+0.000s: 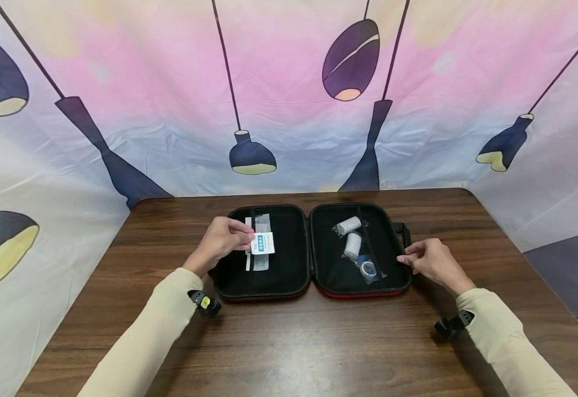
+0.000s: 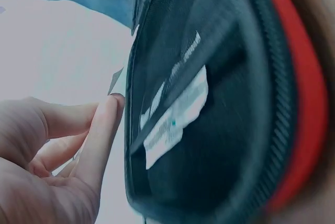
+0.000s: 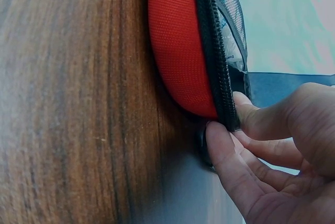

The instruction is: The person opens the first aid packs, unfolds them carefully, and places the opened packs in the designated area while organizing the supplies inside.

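A red case with a black lining (image 1: 289, 259) lies unfolded on the table. Over its left half, my left hand (image 1: 221, 241) pinches a small white packet with blue print (image 1: 265, 243) between thumb and fingertips. Behind that packet, flat white and clear packets (image 2: 180, 116) sit under an elastic strap (image 1: 252, 284). My right hand (image 1: 433, 262) grips the outer rim of the right half, thumb inside and fingers against the zipper edge (image 3: 222, 77). Two wrapped white rolls (image 1: 348, 225) and a bagged round roll with blue (image 1: 368, 269) lie in that half, by another strap.
A black carry handle (image 1: 402, 234) sticks out from the case's right side. The brown wooden table (image 1: 289, 347) extends in front of the case. Behind it hangs a pastel cloth (image 1: 294, 71) printed with dark lamps.
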The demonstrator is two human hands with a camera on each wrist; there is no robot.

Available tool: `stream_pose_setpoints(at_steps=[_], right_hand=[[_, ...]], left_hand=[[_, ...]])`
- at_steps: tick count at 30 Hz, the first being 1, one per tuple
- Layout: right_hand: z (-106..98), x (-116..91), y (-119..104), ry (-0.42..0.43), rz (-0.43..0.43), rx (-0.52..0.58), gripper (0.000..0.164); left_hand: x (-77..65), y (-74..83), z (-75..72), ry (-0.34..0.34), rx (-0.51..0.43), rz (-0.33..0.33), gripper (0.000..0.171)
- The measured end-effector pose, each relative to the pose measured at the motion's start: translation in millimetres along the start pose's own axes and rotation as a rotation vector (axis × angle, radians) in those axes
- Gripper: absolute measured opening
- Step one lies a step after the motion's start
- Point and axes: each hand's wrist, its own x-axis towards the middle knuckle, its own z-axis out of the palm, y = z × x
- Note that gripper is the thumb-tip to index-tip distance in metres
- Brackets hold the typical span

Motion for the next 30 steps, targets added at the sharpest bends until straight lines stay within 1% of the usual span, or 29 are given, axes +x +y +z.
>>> stream_pose_setpoints(at_steps=[7, 10, 13, 16, 20, 30], right_hand=[[0, 0, 1, -0.002, -0.005, 0.002, 0.042], [0, 0, 1, -0.002, -0.007, 0.006, 0.042], [-1, 0, 1, -0.002, -0.009, 0.007, 0.043], [-2, 0, 1, -0.003, -0.006, 0.005, 0.044], [-3, -1, 2, -0.002, 0.003, 0.002, 0.045], [-1, 0, 2, 0.000, 0.001, -0.004, 0.046]], left_hand=[[-24.9, -14.4, -21.0, 0.045, 0.081, -0.037, 0.016], [-34.2, -20.4, -26.9, 0.049, 0.119, -0.042, 0.015], [-41.3, -25.4, -29.6, 0.049, 0.159, -0.051, 0.013], [-45.7, -27.9, -28.8, 0.038, 0.207, -0.050, 0.010], [-47.9, -27.7, -23.9, 0.028, 0.260, -0.034, 0.008], [-46.7, -27.5, -2.4, 0.000, 0.321, -0.021, 0.003]])
